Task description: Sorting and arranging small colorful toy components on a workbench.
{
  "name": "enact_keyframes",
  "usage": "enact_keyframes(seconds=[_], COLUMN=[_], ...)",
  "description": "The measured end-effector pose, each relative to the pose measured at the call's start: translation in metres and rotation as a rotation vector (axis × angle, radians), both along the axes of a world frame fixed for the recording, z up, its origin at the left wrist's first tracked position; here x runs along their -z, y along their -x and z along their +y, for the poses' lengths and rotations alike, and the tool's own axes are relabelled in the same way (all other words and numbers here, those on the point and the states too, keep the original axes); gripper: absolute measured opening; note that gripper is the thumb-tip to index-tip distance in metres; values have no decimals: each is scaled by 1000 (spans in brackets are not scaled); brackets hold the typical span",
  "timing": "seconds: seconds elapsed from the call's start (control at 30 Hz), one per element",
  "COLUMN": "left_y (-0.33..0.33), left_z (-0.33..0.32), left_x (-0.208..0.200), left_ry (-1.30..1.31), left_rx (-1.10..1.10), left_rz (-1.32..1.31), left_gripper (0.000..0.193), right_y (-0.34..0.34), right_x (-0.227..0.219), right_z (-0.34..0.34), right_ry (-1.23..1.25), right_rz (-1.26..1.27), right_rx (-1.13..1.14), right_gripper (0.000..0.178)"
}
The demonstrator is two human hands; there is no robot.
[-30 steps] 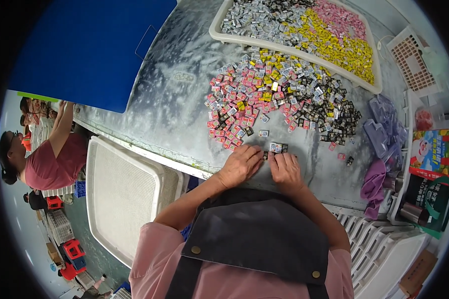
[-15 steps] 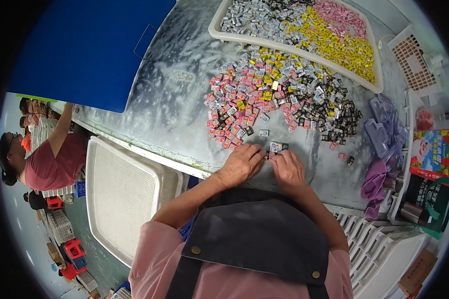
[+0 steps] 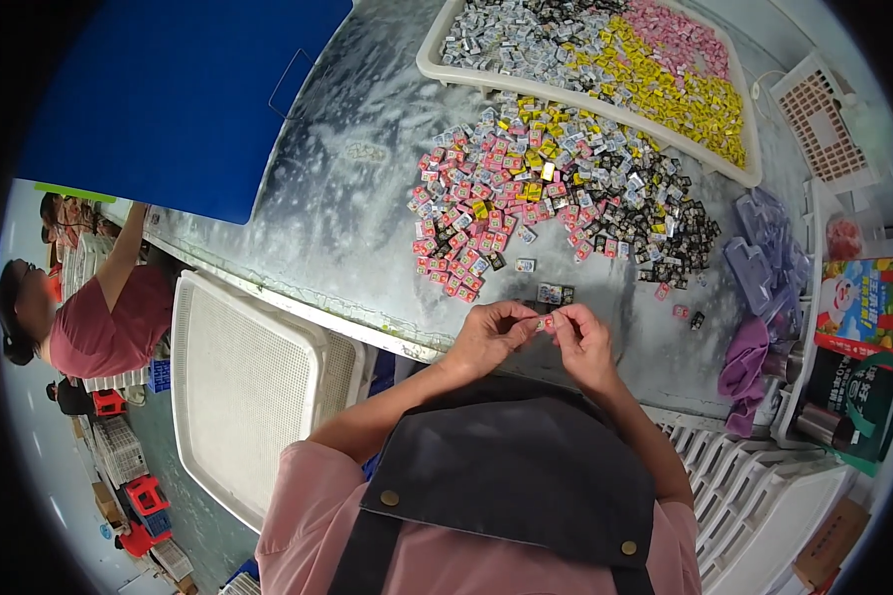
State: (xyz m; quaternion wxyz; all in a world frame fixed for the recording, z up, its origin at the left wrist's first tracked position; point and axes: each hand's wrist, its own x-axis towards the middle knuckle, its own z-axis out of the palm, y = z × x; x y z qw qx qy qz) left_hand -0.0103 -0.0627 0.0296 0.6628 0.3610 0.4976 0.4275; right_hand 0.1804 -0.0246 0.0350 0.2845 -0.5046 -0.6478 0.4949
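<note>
Between my fingertips is a small pink-and-white block (image 3: pixel 545 323), pinched from both sides. My left hand (image 3: pixel 490 338) grips its left end and my right hand (image 3: pixel 582 342) its right end, close to the table's near edge. Just beyond my hands, a few dark and light blocks (image 3: pixel 555 294) lie together on the table. A single light block (image 3: pixel 525 265) rests a little farther off. Past that spreads a loose pile of small pink, yellow, white and black blocks (image 3: pixel 566 188). The face of the held block is partly covered by my fingers.
A white tray (image 3: pixel 590 101) of sorted small blocks stands at the far side of the grey table (image 3: pixel 337 198). At right are clear plastic pieces (image 3: pixel 764 253) and a purple cloth (image 3: pixel 742 362). A blue board (image 3: pixel 169 99) and a person in a red shirt (image 3: pixel 109 322) are at left.
Both hands have drawn back slightly toward me from the small group of blocks, and a pink-and-white block now shows between my fingertips. The pile looks unchanged.
</note>
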Motion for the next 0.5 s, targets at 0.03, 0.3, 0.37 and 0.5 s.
enact_keyframes(seconds=[0.03,0.3,0.37,0.5], left_y=[0,-8,-9,-10], left_z=[-1,-15,-16,-18], left_x=[2,6,7,11], left_ry=[0,203,190,125], left_rx=[-2,-99,-107,-146], left_rz=[2,-89,-90,-23], left_gripper=[17,15,15,16], right_y=[3,3,0,3], right_x=[-4,-1,0,-6], right_z=[-2,-19,-18,-8], right_ry=[16,-257,-281,-274], right_rz=[43,51,-48,-192], right_rx=[13,-151,-170,-223], right_gripper=[14,23,25,26])
